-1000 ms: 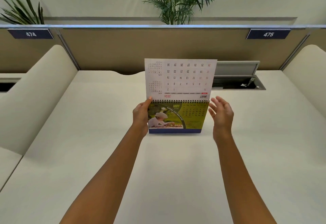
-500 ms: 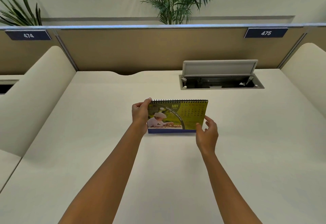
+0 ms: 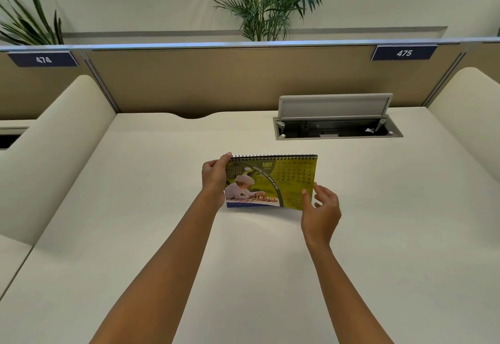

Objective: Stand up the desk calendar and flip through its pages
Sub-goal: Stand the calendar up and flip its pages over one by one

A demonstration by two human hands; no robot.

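The spiral-bound desk calendar stands upright on the cream desk, showing a green MAY page with a photo of a child. My left hand grips its upper left corner, thumb at the spiral. My right hand pinches the page's lower right corner, and that corner is lifted slightly off the base.
An open cable hatch with a raised lid sits in the desk behind the calendar to the right. A beige partition with number plates 474 and 475 closes the back. Rounded cream dividers rise on both sides. Plants stand beyond.
The white page that stood raised a second ago has gone over the back. My right hand came down to the lower right corner and has begun lifting the MAY page.
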